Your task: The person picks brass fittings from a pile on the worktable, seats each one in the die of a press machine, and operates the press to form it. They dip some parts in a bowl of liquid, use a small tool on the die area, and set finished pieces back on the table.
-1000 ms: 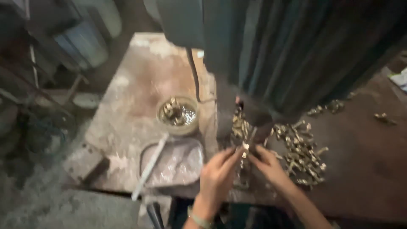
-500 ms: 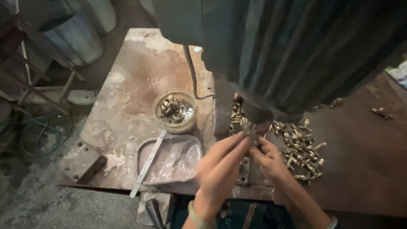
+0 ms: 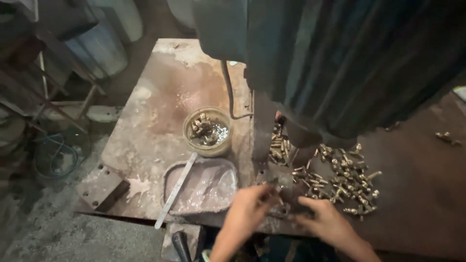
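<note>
Both hands, left hand [image 3: 250,204] and right hand [image 3: 323,218], at desk [image 3: 155,121] edge beside brass fittings [image 3: 349,182]; grip blurred, cannot tell hold. Step judged: fetching piece; next needs clean pinch.

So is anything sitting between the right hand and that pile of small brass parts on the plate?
Nothing visible does. The right hand lies at the near edge of the plate, and the pile of brass parts starts just beyond its fingers on bare metal. The dark machine body hangs above and behind the pile, not between. The left hand stays beside it.
</note>
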